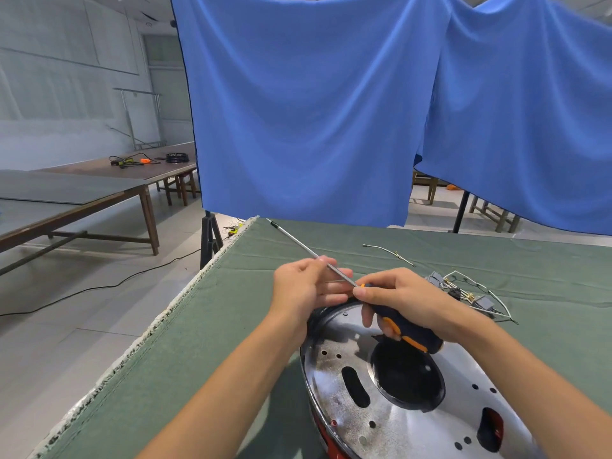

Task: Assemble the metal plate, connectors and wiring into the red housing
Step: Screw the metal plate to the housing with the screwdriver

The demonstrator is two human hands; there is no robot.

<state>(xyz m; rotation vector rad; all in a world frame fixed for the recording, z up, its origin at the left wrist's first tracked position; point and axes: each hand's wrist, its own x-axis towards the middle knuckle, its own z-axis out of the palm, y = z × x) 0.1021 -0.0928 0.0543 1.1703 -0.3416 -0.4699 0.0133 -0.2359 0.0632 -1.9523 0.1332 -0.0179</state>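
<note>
Right hand grips a screwdriver by its handle while left hand pinches the long shaft, which points up and left, away from the metal plate seated in the red housing directly below.

bright, even indoor light; soft shadows, glare on the shiny round metal plate, wide-angle bending at edges, slight softness overall.

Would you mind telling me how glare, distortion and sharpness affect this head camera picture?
Head view: wide-angle bending curves the table edge and blue curtain; the metal plate mirrors bright patches and dark reflections; the hands and screwdriver are fairly sharp; the far tables look soft.
</note>
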